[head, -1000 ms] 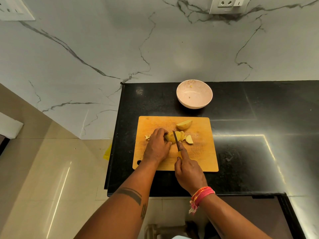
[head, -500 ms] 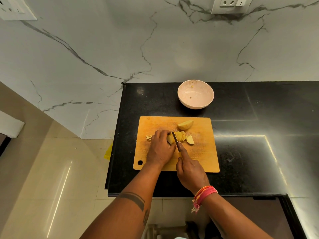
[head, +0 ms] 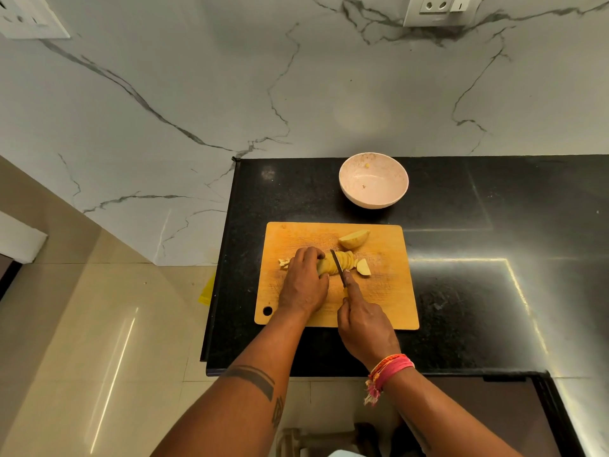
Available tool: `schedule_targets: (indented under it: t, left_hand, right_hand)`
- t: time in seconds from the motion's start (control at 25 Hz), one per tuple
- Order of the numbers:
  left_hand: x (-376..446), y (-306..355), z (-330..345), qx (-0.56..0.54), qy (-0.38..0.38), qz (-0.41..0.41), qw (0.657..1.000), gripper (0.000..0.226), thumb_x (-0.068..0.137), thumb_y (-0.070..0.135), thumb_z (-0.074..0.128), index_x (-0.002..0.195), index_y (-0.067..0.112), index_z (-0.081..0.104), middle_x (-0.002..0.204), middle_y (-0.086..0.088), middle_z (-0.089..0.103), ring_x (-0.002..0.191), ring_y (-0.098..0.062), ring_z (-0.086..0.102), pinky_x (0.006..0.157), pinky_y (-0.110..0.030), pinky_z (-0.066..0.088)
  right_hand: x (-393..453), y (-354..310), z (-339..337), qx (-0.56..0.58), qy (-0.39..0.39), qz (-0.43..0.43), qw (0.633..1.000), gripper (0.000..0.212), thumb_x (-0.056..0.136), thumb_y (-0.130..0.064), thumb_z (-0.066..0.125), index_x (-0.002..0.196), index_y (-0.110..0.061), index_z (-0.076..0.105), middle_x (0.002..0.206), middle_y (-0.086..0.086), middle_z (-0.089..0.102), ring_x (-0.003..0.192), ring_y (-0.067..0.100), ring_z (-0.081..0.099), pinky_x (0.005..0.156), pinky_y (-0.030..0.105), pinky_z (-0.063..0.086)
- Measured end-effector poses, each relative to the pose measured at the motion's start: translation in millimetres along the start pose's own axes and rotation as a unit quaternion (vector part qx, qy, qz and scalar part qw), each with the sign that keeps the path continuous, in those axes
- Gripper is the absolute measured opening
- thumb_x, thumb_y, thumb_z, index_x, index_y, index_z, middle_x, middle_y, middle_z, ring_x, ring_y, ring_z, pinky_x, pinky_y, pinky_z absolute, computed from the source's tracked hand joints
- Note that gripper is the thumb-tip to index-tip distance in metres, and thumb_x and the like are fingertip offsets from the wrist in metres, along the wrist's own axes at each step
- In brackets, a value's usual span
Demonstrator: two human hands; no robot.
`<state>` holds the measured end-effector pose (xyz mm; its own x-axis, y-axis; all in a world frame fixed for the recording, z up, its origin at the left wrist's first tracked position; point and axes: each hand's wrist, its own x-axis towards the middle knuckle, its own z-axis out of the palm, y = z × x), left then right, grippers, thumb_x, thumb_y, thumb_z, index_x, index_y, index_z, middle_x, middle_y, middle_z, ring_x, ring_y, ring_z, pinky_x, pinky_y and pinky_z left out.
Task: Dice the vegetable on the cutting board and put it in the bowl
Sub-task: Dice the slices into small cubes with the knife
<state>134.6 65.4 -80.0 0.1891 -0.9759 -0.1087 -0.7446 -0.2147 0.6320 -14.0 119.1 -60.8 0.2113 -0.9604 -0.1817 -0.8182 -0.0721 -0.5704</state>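
Wooden cutting board (head: 389,301) lying on black surface (head: 478,291). Left hand (head: 304,283) curling over potato half (head: 326,266), holding it down mid-board. Right hand (head: 364,321) gripping knife (head: 338,268), blade sitting in potato. Second half (head: 353,239) resting behind. Pink bowl (head: 373,196) sitting beyond board.

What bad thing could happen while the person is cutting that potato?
The knife blade sits right beside the left hand holding the potato, so a slip might nick a finger. The slices lean loosely and one piece already lies apart, so bits may scatter. The bowl stands off the cutting board, so pieces could drop on the counter.
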Motion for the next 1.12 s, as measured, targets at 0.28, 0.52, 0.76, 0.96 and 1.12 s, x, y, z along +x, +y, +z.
schedule_targets:
  t: [0.28,0.52,0.76,0.96,1.12]
  left_hand:
    - [-1.5,5.5,-7.0,-0.049,-0.003,-0.036,0.998,0.040,0.093,0.015,0.063,0.129,0.031,0.056,0.130,0.005,0.049,0.114,-0.012,0.055,0.100,-0.030,0.051]
    - [-32.6,-7.1,-7.7,-0.116,0.038,-0.072,0.990,0.039,0.090,0.018,0.074,0.126,0.028,0.062,0.123,0.010,0.061,0.096,-0.002,0.062,0.089,-0.023,0.055]
    - [-47.8,-21.8,-4.6,-0.025,0.019,-0.017,0.999,0.040,0.094,0.028,0.070,0.132,0.022,0.061,0.124,0.008,0.049,0.106,-0.009,0.060,0.096,-0.030,0.053]
    - [-47.4,-19.2,-7.6,0.003,0.007,0.003,1.000,0.047,0.096,0.027,0.067,0.141,0.018,0.057,0.126,0.003,0.048,0.112,-0.012,0.056,0.103,-0.025,0.047]
    - [-43.9,-17.3,-9.4,0.014,0.005,-0.001,1.000,0.047,0.097,0.025,0.066,0.142,0.014,0.057,0.129,0.001,0.050,0.117,-0.015,0.053,0.106,-0.027,0.044]
  right_hand:
    - [1.3,-2.4,7.8,0.040,-0.019,-0.001,0.999,0.060,0.105,-0.025,0.038,0.160,-0.035,0.016,0.068,-0.001,0.061,0.055,0.017,0.055,0.051,0.041,0.044]
    - [-2.9,1.1,5.3,0.047,-0.047,-0.020,0.998,0.060,0.105,-0.026,0.039,0.159,-0.038,0.015,0.068,-0.001,0.061,0.056,0.017,0.055,0.052,0.039,0.041]
    - [-22.4,3.0,15.3,-0.001,-0.056,-0.025,0.998,0.066,0.103,-0.025,0.039,0.162,-0.034,0.010,0.065,0.000,0.058,0.050,0.015,0.048,0.047,0.035,0.034]
    - [-23.7,-4.2,15.4,-0.023,-0.068,-0.030,0.997,0.068,0.103,-0.026,0.038,0.162,-0.035,0.005,0.064,-0.001,0.058,0.050,0.017,0.051,0.046,0.037,0.038]
    - [-21.2,-4.9,14.5,-0.042,-0.062,-0.031,0.997,0.070,0.102,-0.027,0.037,0.161,-0.035,0.001,0.066,0.001,0.059,0.052,0.019,0.053,0.049,0.039,0.044]
